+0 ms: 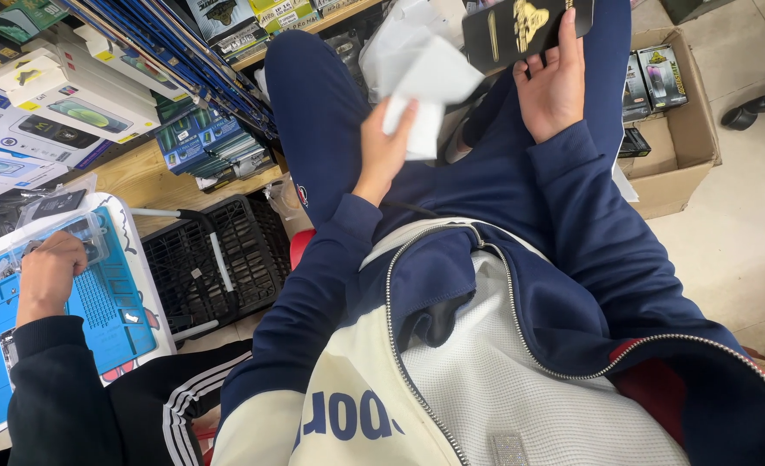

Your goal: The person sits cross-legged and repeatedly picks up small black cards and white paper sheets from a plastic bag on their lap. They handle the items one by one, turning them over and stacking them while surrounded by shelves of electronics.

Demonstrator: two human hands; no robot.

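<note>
- Cream and navy zip jacket (451, 380) fills the bottom of the view, zip open over a white waffle shirt; this is the wearer's own chest, seen looking down.
- Navy trousers (313, 95) on the wearer's thighs run up toward the top of the frame.
- Left hand (385, 147), fingers closed around a white sheet or sleeve (430, 82), which is bent and lifted above the lap, between the two thighs.
- Right hand (555, 82), fingers wrapped over the lower edge of a flat black box with a gold emblem (520, 26); box is tilted and partly cut off by the top edge.
- White sheet and black box sit near each other, not touching as far as can be told.
- Cardboard carton (680, 147) on the floor at right, just beside the right forearm, with small dark product boxes (650, 73) standing inside.
- Another person's hand (47, 274) at far left, in a dark sleeve, resting on a blue work mat (110, 311) near a clear plastic case; grip not clear.
- Black plastic crate (214, 267) on the floor between that mat and the wearer's left leg, with a white bar lying across it.
- Wooden shelf (154, 177) at upper left, stacked with white and blue packaged boxes (72, 108).
</note>
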